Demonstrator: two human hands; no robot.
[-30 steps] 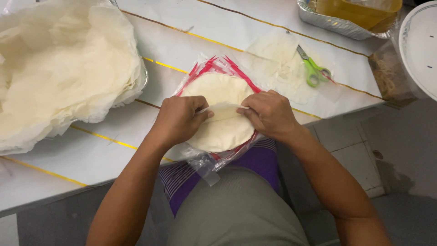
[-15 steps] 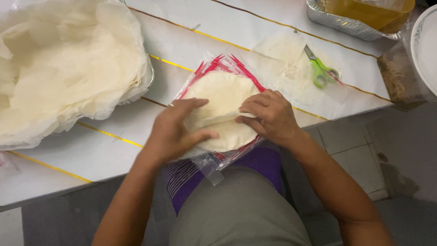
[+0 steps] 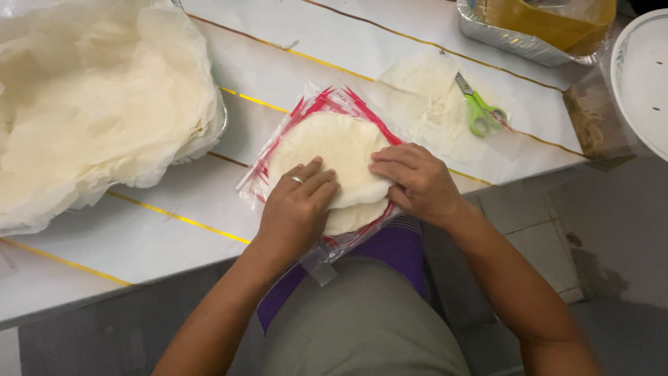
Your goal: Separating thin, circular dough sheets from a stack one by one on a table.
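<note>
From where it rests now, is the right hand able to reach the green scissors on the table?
Probably yes. The right hand rests on the stack of round flat breads, and the green scissors lie just beyond it on the white table, with only thin sheets between.

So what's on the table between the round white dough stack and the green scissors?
In the head view, a thin, pale, see-through sheet lies between the dough stack and the green scissors. The scissors rest on its far edge.
</note>
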